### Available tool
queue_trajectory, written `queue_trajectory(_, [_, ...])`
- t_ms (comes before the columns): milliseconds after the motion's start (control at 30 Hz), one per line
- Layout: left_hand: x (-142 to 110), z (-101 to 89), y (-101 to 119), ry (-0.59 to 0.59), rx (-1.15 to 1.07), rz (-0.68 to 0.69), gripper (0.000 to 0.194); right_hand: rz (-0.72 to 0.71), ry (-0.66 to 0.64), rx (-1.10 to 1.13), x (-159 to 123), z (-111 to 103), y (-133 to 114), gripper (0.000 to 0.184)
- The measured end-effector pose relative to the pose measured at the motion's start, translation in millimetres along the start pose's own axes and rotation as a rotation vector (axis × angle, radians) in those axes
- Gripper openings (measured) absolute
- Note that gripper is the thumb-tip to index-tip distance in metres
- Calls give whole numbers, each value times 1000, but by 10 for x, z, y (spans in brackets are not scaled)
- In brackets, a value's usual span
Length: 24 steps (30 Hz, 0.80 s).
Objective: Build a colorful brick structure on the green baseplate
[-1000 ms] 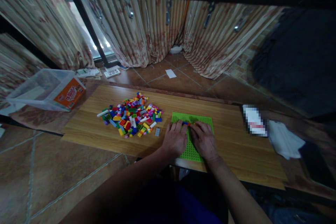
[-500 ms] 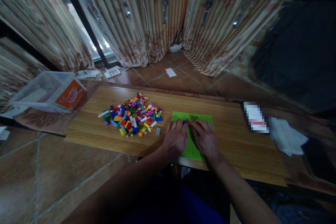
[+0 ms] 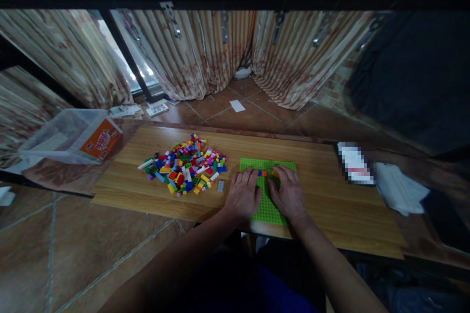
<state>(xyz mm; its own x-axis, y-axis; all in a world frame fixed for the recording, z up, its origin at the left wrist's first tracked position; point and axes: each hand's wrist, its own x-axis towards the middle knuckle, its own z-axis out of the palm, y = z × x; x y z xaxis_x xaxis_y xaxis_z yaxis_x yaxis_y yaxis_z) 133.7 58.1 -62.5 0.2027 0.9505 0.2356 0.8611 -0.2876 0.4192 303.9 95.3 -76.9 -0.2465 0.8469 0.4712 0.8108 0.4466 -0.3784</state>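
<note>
On the plate, the blue brick and orange brick sit between the left hand and right hand, fingers bent, though from here I can't tell if they're gripping anything, and a sideways nudge could knock either brick loose

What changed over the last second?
The right hand's fingers shifted slightly rightward and spread from the thumb, baring more of the orange brick; any release is unclear. The left hand, green baseplate, loose gray brick and brick pile stayed put.
</note>
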Motion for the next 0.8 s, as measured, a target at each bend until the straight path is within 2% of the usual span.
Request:
queue_trajectory(267, [22, -4, 22, -40, 75, 9, 53, 69, -5, -3, 17, 1, 26, 35])
queue_trajectory(467, [50, 0, 35, -66, 140, 7, 51, 51, -30, -2, 21, 11, 42, 27])
queue_trajectory(800, [52, -8, 26, -54, 144, 26, 49, 7, -48, 54, -2, 19, 72, 29])
